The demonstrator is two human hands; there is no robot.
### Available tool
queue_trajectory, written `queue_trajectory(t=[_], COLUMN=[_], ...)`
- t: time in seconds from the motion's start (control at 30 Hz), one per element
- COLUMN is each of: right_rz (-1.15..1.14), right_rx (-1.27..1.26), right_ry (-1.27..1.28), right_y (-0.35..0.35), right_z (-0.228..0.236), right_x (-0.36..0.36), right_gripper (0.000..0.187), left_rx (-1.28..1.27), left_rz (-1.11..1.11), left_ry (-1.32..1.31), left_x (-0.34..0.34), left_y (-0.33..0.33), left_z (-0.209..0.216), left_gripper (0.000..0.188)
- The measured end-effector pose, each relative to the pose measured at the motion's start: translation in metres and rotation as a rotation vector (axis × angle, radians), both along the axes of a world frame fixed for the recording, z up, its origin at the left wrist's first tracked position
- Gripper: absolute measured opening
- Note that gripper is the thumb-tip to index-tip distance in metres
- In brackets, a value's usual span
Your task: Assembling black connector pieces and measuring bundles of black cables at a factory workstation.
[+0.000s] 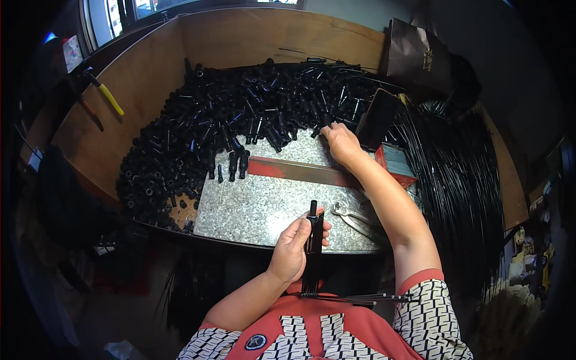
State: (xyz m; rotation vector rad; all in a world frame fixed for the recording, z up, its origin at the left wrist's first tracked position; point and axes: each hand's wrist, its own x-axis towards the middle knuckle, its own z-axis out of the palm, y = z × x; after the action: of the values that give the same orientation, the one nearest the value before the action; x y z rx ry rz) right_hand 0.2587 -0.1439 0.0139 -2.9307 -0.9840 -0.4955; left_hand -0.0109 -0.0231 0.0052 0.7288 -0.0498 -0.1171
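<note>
While a bunch of black sticks [312,261] is standing by the gray board [252,213], the left hand [293,243] is gripping it, thumb up. The right hand [342,143], arm out long, is pointing down by the black pile [240,99]; I can't tell if it's pinching anything.

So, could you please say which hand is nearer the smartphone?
The right hand, just left of the smartphone; the left hand is farther away, near the front of the worktop.
</note>
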Motion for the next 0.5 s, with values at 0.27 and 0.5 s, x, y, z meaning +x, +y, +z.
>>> queue_trajectory(t=[0.27,0.5], right_rz=[0.184,0.301], right_rx=[0.917,0.933], right_ry=[0.71,1.308], right_y=[-0.008,-0.029], right_z=[0.058,0.083], right_x=[-0.063,-0.114], right_gripper=[0.025,0.022], left_rx=[0.048,0.047], left_rz=[0.039,0.063], left_ry=[-0.004,0.028], left_x=[-0.001,0.004], left_y=[-0.001,-0.005], left_z=[-0.003,-0.003], left_gripper=[0.046,0.045])
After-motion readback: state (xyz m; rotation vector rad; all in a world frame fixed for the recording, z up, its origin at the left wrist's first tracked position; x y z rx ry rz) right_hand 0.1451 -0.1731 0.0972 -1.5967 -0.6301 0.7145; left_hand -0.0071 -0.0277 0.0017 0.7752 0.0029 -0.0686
